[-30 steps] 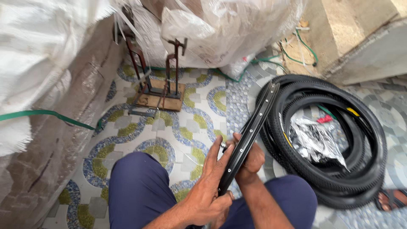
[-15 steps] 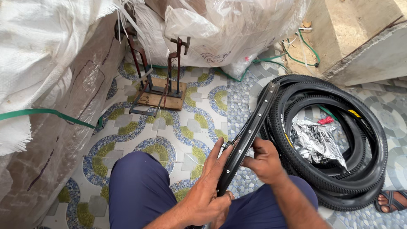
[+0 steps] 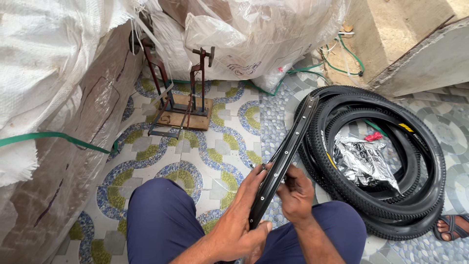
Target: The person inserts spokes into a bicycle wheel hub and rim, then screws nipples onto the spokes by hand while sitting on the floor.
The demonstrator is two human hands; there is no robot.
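Two hands on one black wheel rim [image 3: 286, 156], which runs edge-on from the lap up toward the tyres. The left hand [image 3: 239, 222] wraps its fingers round the rim's lower end, thumb pressed against the inner side; the right hand [image 3: 295, 193] is curled against the rim's right flank, fingertips bunched as if pinching something small, though what they hold is hidden behind the rim. Right of the rim, a stack of black knobby tyres [image 3: 391, 161] lies flat on the patterned tile floor [image 3: 224, 146], and inside the ring sits a crumpled silvery plastic wrapper [image 3: 364, 161] with a red scrap just beside it. Big clear plastic sacks [image 3: 254, 34] fill the top, their contents too wrinkled to make out; a woven white sack [image 3: 44, 63] crowds the left. Between them stands a rusty metal stand [image 3: 183, 93] on a wooden base. At the far right edge, a sandalled foot [image 3: 452, 227] is cut off.
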